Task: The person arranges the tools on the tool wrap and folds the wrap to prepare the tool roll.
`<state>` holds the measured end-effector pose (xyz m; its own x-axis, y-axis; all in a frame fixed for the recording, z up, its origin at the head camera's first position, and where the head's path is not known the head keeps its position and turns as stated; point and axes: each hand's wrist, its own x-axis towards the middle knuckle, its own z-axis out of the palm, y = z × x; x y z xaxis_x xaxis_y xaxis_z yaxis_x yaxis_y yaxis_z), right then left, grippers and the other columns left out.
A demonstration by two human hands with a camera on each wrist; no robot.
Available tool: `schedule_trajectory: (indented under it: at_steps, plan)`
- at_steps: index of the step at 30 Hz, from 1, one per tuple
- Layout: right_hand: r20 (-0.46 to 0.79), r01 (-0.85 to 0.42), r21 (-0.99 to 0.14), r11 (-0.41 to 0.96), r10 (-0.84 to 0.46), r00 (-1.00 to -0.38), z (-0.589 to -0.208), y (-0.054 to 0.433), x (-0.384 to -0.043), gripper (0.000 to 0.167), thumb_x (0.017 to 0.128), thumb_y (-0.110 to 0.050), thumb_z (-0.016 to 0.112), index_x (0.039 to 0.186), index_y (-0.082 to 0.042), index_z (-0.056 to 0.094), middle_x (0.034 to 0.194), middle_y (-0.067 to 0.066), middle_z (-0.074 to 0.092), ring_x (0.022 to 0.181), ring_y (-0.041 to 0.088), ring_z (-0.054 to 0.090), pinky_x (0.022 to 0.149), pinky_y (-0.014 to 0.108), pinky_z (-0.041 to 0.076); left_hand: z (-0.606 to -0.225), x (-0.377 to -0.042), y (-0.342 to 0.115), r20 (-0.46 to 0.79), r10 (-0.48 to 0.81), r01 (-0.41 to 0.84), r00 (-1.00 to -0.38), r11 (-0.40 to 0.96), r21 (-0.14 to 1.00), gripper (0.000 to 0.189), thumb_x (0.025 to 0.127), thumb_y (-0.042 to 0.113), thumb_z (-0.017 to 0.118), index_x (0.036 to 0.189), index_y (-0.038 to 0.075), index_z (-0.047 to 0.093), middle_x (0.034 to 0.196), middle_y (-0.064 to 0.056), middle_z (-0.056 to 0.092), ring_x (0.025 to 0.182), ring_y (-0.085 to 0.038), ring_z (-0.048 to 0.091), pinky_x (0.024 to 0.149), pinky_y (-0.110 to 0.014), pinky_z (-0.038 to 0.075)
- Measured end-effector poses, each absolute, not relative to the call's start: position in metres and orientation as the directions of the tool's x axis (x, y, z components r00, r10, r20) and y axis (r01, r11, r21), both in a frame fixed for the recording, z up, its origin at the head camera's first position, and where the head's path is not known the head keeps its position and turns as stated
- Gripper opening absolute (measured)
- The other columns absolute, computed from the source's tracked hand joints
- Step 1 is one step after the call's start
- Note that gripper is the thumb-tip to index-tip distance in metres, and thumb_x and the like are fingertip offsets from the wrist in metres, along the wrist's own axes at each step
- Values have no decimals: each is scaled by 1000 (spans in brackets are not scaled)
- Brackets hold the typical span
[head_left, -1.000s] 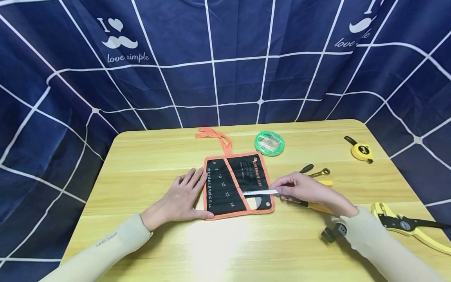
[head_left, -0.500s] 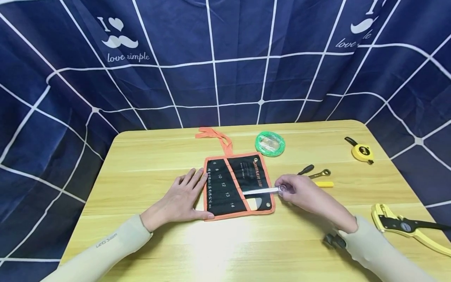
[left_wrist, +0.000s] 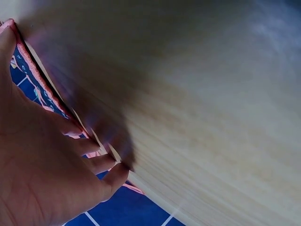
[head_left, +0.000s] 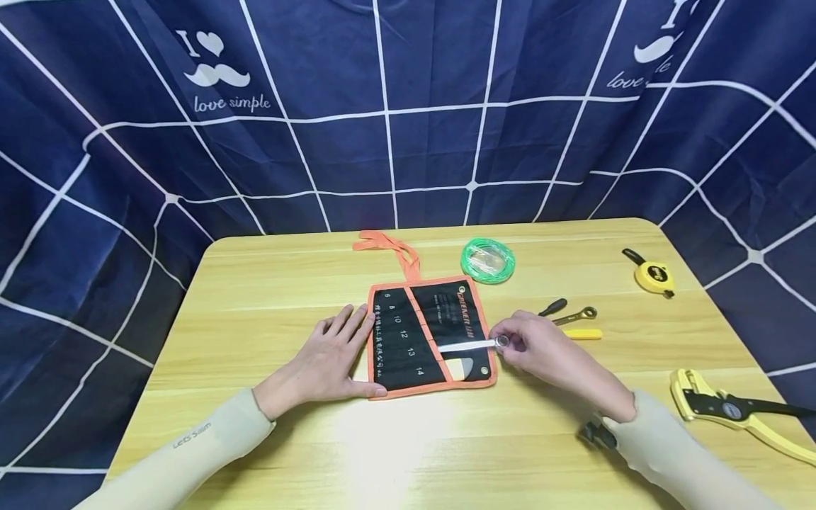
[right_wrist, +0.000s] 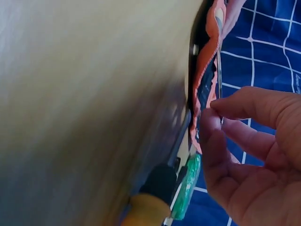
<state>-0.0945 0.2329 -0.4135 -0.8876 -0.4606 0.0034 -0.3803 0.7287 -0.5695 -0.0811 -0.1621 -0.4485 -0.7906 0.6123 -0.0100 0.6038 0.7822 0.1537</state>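
A black tool pouch (head_left: 446, 312) with orange edging and numbered pockets lies flat on the table. My left hand (head_left: 325, 358) rests on its left edge, fingers spread and straight, with the thumb at the lower corner. A silver wrench (head_left: 468, 346) lies across the pouch, its left end at the slanted pocket opening. My right hand (head_left: 538, 354) holds it near the ring end, at the pouch's right edge; in the right wrist view the thumb and index finger (right_wrist: 210, 120) pinch together there. Below the wrench, a cream-and-grey piece (head_left: 460, 368) sticks out of the bottom pocket.
Beyond my right hand lie a dark-handled tool (head_left: 553, 307), a ratchet wrench (head_left: 576, 316) and a yellow handle (head_left: 583, 333). A green wire coil (head_left: 487, 260) lies behind the pouch. Farther right are a tape measure (head_left: 653, 276) and yellow-and-black wire strippers (head_left: 727, 407).
My right hand has shifted its hold, baring the wrench's ring end, then moved slightly left, and the wrench has slid a little toward the pocket. My left hand has stayed in place.
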Motion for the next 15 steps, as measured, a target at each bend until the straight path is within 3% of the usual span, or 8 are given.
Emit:
schedule_trajectory:
  at_steps: [15]
  plan:
    - [65, -466, -571, 676, -529, -846, -419, 215, -99, 22, 86, 4, 78, 105, -5, 83, 90, -3, 64, 77, 9, 56, 68, 28, 50, -446, -80, -162, 1, 620, 613, -784, 775, 154, 125, 88, 86, 66, 168, -5, 35, 172, -26, 33, 156, -50, 33, 110, -65, 41]
